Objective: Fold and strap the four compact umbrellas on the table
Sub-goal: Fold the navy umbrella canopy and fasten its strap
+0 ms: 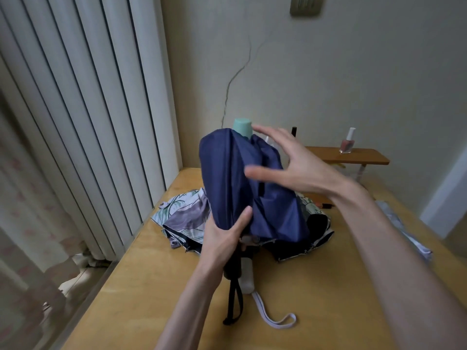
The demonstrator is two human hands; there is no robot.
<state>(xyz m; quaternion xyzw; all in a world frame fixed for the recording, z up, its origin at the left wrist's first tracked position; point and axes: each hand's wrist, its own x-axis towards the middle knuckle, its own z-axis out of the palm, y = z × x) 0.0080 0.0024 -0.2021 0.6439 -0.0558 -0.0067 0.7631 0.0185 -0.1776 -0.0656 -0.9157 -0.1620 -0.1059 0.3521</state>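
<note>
Left hand: grips the base of the navy-blue fabric compact umbrella.
Right hand: fingers spread, beside its cloth.
Location: upright between both hands.
Handling: likely light, soft, slippery; hold the stiff shaft end.

To your left hang pale vertical blinds, with a sheer curtain patterned in pink nearer you (blurred at the frame's edge). Ahead, a thin crack climbs the cream wall, and a metal plate sits high on it. On your right a small wooden shelf carries an upright bottle of pink nail polish with a white cap; a dark-capped item stands near its left end, mostly hidden.
</note>
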